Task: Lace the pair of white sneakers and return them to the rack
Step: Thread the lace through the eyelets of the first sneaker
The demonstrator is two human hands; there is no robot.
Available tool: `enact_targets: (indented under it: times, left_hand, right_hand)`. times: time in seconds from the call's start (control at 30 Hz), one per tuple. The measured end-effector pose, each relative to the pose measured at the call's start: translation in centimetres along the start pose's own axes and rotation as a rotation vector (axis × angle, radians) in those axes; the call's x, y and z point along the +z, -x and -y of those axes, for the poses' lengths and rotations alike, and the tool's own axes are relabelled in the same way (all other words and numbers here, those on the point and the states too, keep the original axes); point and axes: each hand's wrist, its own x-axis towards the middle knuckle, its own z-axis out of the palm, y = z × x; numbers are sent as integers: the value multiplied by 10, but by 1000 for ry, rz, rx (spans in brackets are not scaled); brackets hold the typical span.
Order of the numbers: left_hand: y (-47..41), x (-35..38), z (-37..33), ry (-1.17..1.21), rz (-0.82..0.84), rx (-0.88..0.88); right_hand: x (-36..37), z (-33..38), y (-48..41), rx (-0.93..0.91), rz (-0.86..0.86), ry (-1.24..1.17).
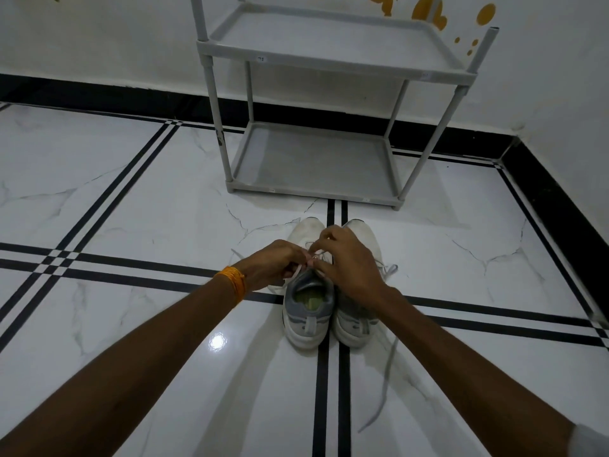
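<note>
Two white sneakers with grey heels stand side by side on the floor, toes toward the rack. The left sneaker (308, 311) shows its open collar. My right forearm partly covers the right sneaker (357, 324). Above the left sneaker's tongue, my left hand (273, 267) and my right hand (346, 255) each pinch its white lace (296, 270). A long loose lace (384, 384) trails from the right sneaker toward me. The grey two-shelf rack (316, 189) stands just beyond the shoes, both shelves bare.
White marble floor with black stripe lines (131, 262) runs around the shoes. A black skirting (543, 192) lines the white walls behind and to the right of the rack. An orange band (232, 285) sits on my left wrist.
</note>
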Motion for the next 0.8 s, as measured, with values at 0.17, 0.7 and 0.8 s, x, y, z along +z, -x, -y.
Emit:
enact_targets:
  times: [0.17,0.7,0.8]
  left_hand:
    - [-2,-4,0,-9,-49,23]
    - [5,-29,27,-262,-298,256]
    - [9,-32,27,-413,-323,402]
  right_hand:
    - [-7,9,-11,-97,105,266]
    - [-10,-38,17,241,220,6]
    - [-10,-31,12,287,196,-2]
